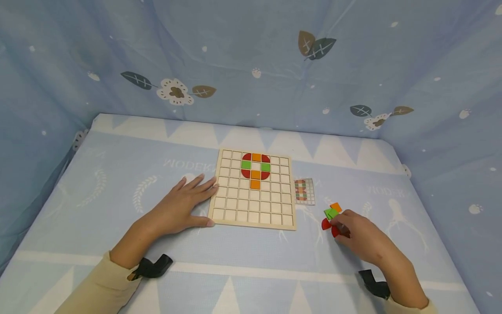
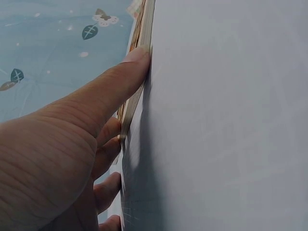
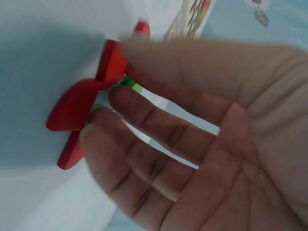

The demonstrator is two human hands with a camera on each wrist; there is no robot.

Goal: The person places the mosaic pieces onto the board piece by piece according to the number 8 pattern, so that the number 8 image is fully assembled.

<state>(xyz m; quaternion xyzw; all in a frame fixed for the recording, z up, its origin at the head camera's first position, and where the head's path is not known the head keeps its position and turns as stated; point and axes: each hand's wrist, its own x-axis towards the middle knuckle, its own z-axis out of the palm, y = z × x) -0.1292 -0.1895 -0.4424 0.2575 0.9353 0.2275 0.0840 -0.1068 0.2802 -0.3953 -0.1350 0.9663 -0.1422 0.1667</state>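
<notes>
My left hand (image 1: pixel 178 207) rests at the left edge of a wooden grid board (image 1: pixel 237 216), fingers spread and thumb against its near corner. On the board's upper middle, red rounded tiles (image 1: pixel 265 175), green square tiles (image 1: pixel 245 165) and orange square tiles (image 1: pixel 255 185) form a ring with a short stem. To the right, my right hand (image 1: pixel 364 237) reaches into a small pile of loose tiles. Its thumb and index finger pinch a red quarter-circle tile (image 3: pixel 109 65); another red tile (image 3: pixel 74 106) lies by the fingertips. Green tiles (image 1: pixel 331 213) and an orange tile (image 1: pixel 336 206) lie just beyond.
A small pattern card (image 1: pixel 309 192) with a coloured grid lies against the board's right side. The patterned cloth (image 1: pixel 251 253) covers the table, and a blue curtain (image 1: pixel 235 52) hangs behind it and at the sides.
</notes>
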